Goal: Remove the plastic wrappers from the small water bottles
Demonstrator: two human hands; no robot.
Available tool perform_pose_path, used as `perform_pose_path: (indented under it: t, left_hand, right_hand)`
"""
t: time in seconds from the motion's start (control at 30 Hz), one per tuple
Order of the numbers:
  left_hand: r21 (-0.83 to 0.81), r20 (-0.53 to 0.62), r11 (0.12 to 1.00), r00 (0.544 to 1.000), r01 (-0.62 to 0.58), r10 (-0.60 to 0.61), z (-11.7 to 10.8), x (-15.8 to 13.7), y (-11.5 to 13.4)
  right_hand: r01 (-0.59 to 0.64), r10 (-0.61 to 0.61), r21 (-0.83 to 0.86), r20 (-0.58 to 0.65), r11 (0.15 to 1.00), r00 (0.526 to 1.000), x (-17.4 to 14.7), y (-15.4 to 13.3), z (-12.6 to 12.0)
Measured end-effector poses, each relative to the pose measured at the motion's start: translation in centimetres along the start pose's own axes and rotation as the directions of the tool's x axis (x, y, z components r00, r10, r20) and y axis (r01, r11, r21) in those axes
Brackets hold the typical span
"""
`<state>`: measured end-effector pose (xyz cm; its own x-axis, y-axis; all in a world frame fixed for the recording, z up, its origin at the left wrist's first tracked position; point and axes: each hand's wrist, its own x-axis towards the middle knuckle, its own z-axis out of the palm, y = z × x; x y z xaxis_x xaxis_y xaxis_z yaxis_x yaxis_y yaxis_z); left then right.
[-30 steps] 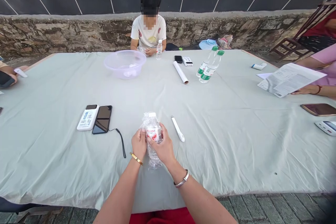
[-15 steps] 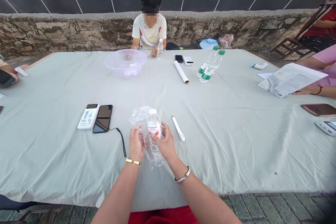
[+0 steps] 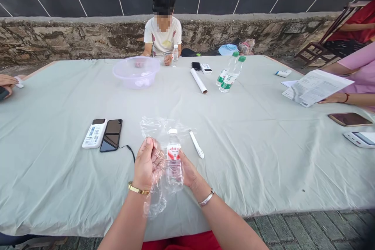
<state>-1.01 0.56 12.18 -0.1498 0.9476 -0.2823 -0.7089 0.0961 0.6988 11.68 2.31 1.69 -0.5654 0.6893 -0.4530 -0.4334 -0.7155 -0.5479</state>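
Observation:
My right hand [image 3: 189,168] is closed around the right side of a small clear water bottle [image 3: 174,156] with a white cap and a red-and-white label. The bottle is upright or slightly tilted above the table's near side. Beside it, my left hand [image 3: 148,162] pinches a sheet of thin clear plastic film [image 3: 155,203]. The film spreads behind the bottle and hangs down past my left wrist; how far it wraps the bottle I cannot tell. A white slim pen-like tool [image 3: 196,144] lies just right of the bottle.
A white power bank [image 3: 95,134] and a black phone [image 3: 111,136] with a strap lie to the left. Farther off are a purple basin [image 3: 136,71], a white roll [image 3: 199,81] and two green-capped bottles [image 3: 230,80]. A person [image 3: 163,33] sits opposite; another holds papers [image 3: 318,86] at right.
My left hand has turned palm inward and pulled film toward me, so it hangs lower. The bottle has rotated, showing another side of its label.

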Motion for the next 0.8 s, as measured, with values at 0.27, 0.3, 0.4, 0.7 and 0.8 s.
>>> perform_pose_path:
  t: [0.27,0.3,0.4,0.7,0.8]
  left_hand:
    - [0.026,-0.172,0.993,0.978,-0.112,0.115,-6.2,2.2,2.8]
    - [0.084,-0.211,0.991,0.970,-0.103,0.118,-7.4,2.7,2.9]
    - [0.263,-0.336,0.964,0.932,-0.047,0.137,-10.5,4.3,2.6]
    - [0.245,-0.308,0.968,0.943,-0.051,0.127,-10.0,3.9,2.2]
    - [0.157,-0.157,0.975,0.971,-0.158,0.183,-7.1,2.1,3.5]
  right_hand:
    - [0.085,-0.086,-0.019,-0.052,0.996,0.995,-1.0,-1.1,-0.8]
    - [0.101,-0.103,-0.031,-0.071,0.994,0.992,-0.9,-1.4,-0.8]
    - [0.135,-0.157,-0.136,-0.162,0.981,0.974,-0.6,-2.2,-1.0]
    - [0.161,-0.302,-0.441,-0.271,0.883,0.914,1.0,-4.0,-0.9]
    - [0.180,-0.227,-0.250,-0.171,0.951,0.959,0.8,-3.8,-0.8]
